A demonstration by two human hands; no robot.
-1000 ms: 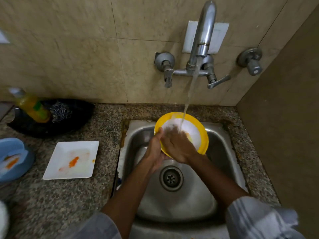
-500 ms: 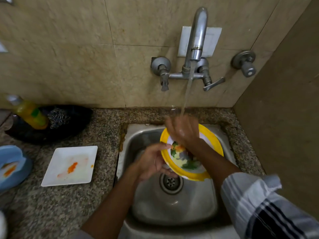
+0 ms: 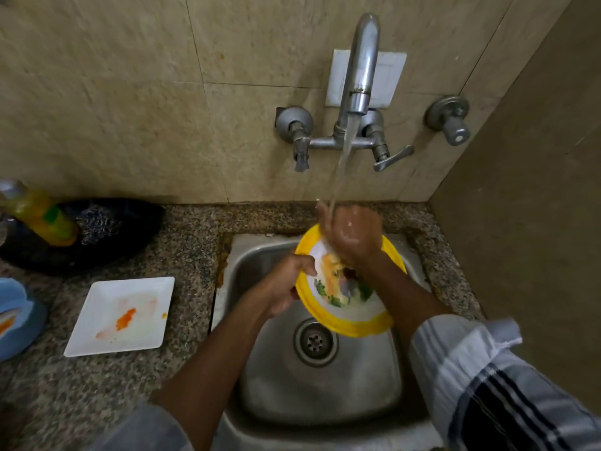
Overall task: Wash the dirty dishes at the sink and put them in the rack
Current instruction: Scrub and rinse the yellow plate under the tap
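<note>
Rinsing over the sink (image 3: 260, 369), under the running tap (image 3: 359, 76).

Yellow-rimmed plate (image 3: 354, 323) tilted above the basin, smeared with food. Left hand (image 3: 286, 288) pinching its left rim; right hand (image 3: 353, 236) loosely spread under the stream at the far edge, gripping nothing. Probably light, stiff, slippery when wet: best held by the rim.

Left hand (image 3: 286, 284) curled, gripping; right hand (image 3: 353, 236) open, raised.
</note>
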